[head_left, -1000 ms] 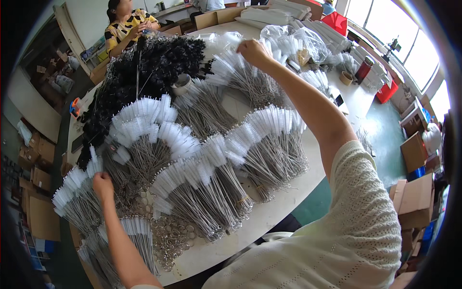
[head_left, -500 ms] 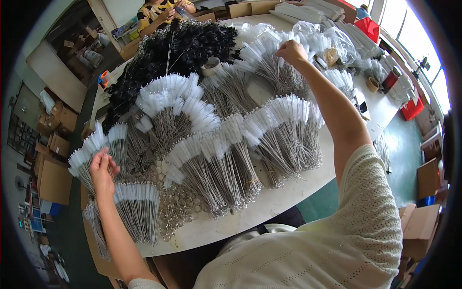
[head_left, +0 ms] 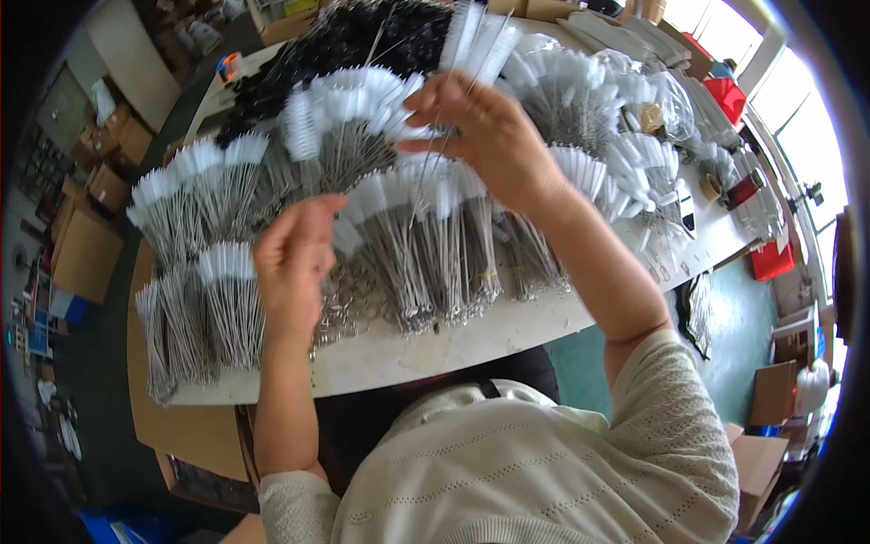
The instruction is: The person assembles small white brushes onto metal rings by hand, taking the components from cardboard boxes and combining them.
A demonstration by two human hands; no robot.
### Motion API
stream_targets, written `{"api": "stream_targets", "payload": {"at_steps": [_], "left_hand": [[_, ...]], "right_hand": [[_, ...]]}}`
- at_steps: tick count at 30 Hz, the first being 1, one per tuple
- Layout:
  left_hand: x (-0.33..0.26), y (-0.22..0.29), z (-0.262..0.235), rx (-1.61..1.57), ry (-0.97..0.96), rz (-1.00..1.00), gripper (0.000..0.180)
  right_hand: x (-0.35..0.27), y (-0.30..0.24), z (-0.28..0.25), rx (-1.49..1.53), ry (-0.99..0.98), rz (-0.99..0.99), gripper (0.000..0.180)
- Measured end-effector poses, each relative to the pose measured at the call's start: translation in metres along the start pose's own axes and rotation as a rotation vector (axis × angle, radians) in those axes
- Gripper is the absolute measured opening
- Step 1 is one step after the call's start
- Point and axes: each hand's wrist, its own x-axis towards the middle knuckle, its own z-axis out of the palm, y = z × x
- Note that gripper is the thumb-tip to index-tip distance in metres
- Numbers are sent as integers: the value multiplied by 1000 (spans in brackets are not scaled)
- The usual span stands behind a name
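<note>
Above the middle of the table, my right hand (head_left: 494, 136) is closed on a few white-bristled wire brushes (head_left: 478, 43). Their bristle heads rise above my fingers and thin wire handles hang below; motion blurs the grip. My left hand (head_left: 297, 249) is over the near left part of the table, fingers curled and blurred. Whether a wire is between its fingertips is hard to make out. A white brush head (head_left: 303, 127) stands just above it. Brush bundles (head_left: 421, 258) with looped wire ends lie between and below my hands. Further bundles (head_left: 227, 308) are beside my left hand.
Loose metal rings (head_left: 344, 304) lie on the pale table (head_left: 435, 354) near its front edge. A black pile (head_left: 353, 41) is at the back. Clear plastic bags (head_left: 671, 100), a tape roll (head_left: 710, 187) and a dark red flask (head_left: 745, 189) stand to the right.
My right hand has come back from the far bundles toward the middle, bringing brushes with it. My left hand has moved right from the left-hand bundles. The whole view has shifted.
</note>
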Motion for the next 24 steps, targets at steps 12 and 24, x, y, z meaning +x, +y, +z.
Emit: {"api": "stream_targets", "payload": {"at_steps": [12,24], "left_hand": [[-46,-39,25,349,176,710,6],[-116,-95,22,637,-248,553,23]], "right_hand": [[-97,36,27,-513,3,57,36],[-121,7,-10,-717,-257,597,15]]}}
